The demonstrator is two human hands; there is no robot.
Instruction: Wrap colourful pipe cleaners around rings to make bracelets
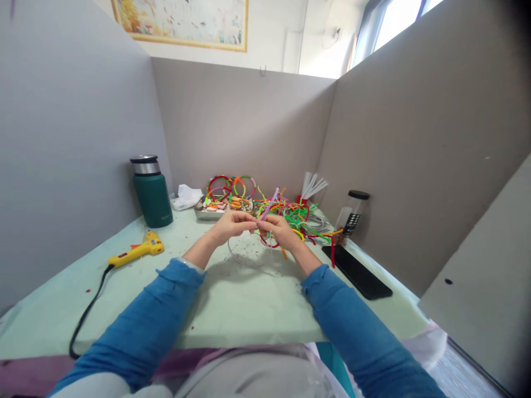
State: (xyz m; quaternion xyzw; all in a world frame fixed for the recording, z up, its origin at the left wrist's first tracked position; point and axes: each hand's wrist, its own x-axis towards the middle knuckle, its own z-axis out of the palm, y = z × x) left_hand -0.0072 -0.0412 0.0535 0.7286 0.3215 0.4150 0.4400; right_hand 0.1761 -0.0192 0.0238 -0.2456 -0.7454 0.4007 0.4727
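My left hand point(238, 224) appears to pinch a clear hoop point(233, 255), my right hand point(279, 228) a purple strip point(270, 204), above the middle of the desk point(249, 309), the hoop seemingly still uncovered, whereas coloured hoops point(230, 189) near the rear edge look wrapped.

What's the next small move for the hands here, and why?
Probably wind the purple strip one turn around the pale hoop with the right hand, the left hand steadying it. Both hands' fingers meet at the strip's lower end, its upper end sticks up free, and the hoop's lower arc looks bare.
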